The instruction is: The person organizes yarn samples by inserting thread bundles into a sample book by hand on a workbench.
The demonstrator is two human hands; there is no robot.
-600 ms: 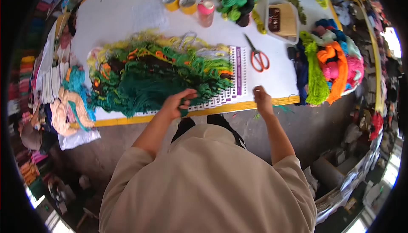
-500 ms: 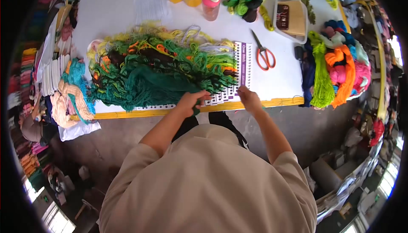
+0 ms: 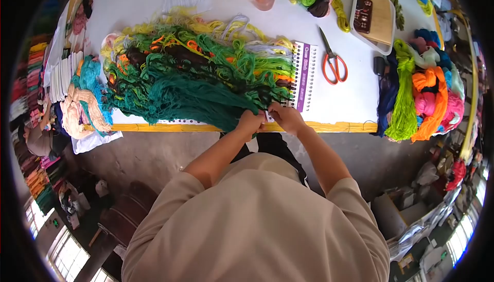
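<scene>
I am pinching a green yarn strand with my left hand, grip closed on it, while my right hand is pressing the sample card at the desk edge, six o'clock — fingers curled, hold unclear — steadying it.

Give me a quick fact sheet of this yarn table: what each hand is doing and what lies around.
left hand: pinching dark green yarn at the card's near edge
right hand: touching the left hand, at the sample card
scissors: orange handles, lying right of the card
tray: white, beyond the scissors
yarn bundles: orange, pink and lime, at the table's right end
table: white top, yellow front edge
</scene>
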